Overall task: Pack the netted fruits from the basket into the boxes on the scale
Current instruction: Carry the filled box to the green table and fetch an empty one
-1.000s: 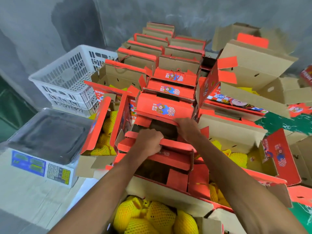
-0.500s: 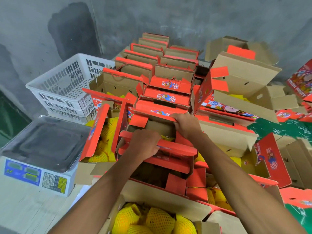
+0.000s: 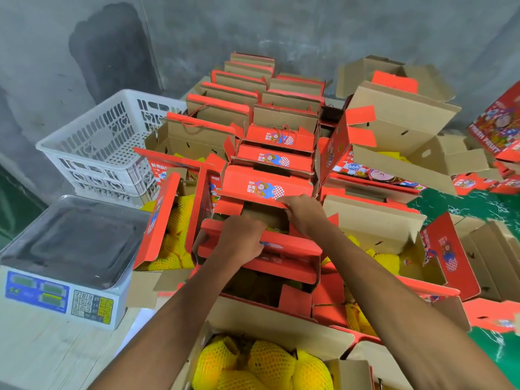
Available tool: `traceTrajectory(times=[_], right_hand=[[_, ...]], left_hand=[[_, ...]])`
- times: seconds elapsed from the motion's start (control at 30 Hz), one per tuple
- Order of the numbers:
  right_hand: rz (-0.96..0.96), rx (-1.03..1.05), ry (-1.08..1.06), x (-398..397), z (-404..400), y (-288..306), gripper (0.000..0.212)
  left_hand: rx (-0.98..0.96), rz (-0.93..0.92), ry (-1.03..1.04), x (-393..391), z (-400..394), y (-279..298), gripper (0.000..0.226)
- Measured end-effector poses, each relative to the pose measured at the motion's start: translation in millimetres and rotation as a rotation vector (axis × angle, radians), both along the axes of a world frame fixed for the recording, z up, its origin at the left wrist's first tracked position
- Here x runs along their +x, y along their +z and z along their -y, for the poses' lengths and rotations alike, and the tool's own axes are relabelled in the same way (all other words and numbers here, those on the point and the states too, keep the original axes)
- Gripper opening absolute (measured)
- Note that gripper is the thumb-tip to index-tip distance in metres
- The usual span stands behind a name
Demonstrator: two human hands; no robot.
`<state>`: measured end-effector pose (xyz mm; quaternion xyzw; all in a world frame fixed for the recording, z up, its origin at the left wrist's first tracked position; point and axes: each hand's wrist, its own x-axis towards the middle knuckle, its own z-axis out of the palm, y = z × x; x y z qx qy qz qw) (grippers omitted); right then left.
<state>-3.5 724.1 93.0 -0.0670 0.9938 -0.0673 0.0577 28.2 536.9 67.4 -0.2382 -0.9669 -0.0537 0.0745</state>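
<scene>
Hands work on one red box (image 3: 261, 263) in the middle of the pile: the left hand (image 3: 239, 240) curls its fingers over the near lid flap, and the right hand (image 3: 304, 213) grips the edge of the far flap (image 3: 264, 187), thumb under it. Netted fruits (image 3: 261, 364) fill the open carton nearest the person, and more show in the open boxes to either side. Left of the boxes stands the scale (image 3: 76, 257), its steel pan bare, with a white basket (image 3: 104, 144) behind it against the wall.
</scene>
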Motion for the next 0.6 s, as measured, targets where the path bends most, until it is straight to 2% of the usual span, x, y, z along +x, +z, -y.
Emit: traceTrajectory(times=[0.13,0.27,0.47,0.6], right_hand=[[0.057,-0.039,-0.005,-5,-2,-15,0.042],[0.029,-0.111,-0.057,-5,-6,-31,0.043],[0.108,-0.211,-0.089,-5,-17,-38,0.050],[0.090,-0.256,-0.074,-4,-16,-40,0.042]], left_hand=[[0.021,0.061,-0.009,-6,0,-11,0.023],[0.038,0.070,-0.045,-9,-6,-22,0.021],[0.051,0.033,-0.034,-8,-9,-30,0.043],[0.148,0.014,-0.025,-5,-6,-27,0.046]])
